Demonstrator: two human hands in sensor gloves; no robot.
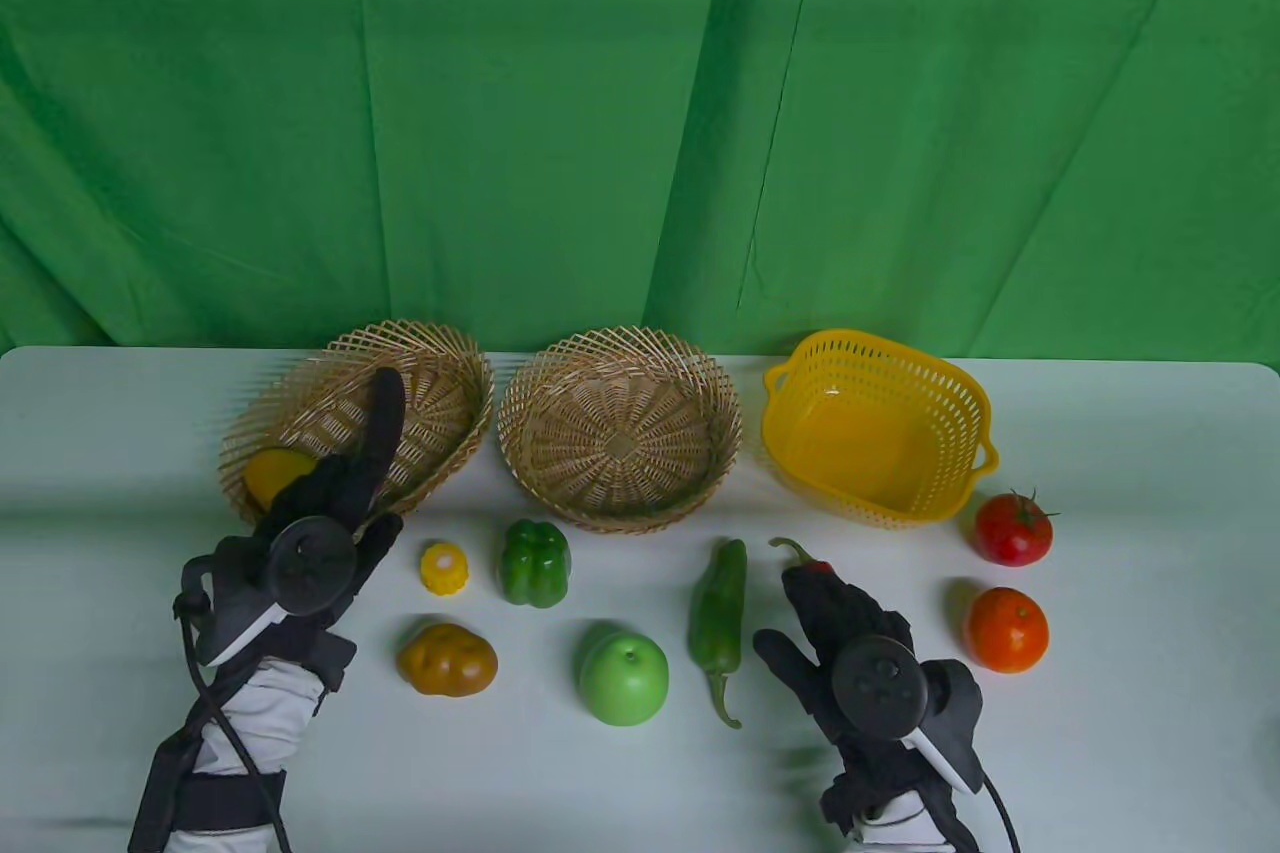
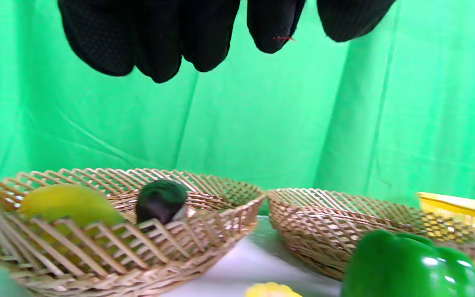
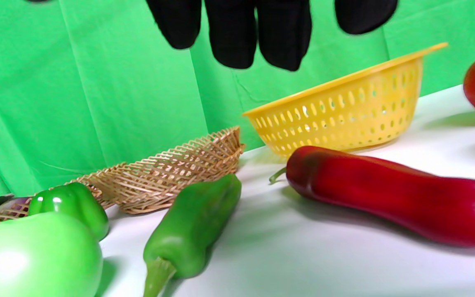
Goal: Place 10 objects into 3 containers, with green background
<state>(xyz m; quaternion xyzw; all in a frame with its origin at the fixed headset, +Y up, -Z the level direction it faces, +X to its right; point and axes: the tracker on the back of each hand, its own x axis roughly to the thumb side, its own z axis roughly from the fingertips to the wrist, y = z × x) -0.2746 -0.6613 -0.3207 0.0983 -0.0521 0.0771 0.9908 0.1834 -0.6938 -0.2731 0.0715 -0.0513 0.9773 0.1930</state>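
My left hand [image 1: 345, 498] hovers over the front rim of the left wicker basket [image 1: 440, 363], its fingers [image 2: 159, 45] hanging free and holding nothing. In that basket lie a yellow fruit [image 1: 272, 473] and a dark eggplant [image 1: 385, 418], both also visible in the left wrist view, fruit [image 2: 66, 202] and eggplant [image 2: 161, 200]. My right hand [image 1: 792, 608] is spread above a red chili [image 3: 386, 194] on the table, fingers [image 3: 258, 33] apart from it. The middle wicker basket [image 1: 520, 393] and the yellow plastic basket [image 1: 880, 341] are empty.
On the table in front of the baskets lie a corn piece [image 1: 445, 569], green bell pepper [image 1: 535, 563], potato [image 1: 447, 659], green apple [image 1: 624, 679], green chili [image 1: 718, 608], tomato [image 1: 1012, 530] and orange fruit [image 1: 1005, 630]. A green curtain hangs behind.
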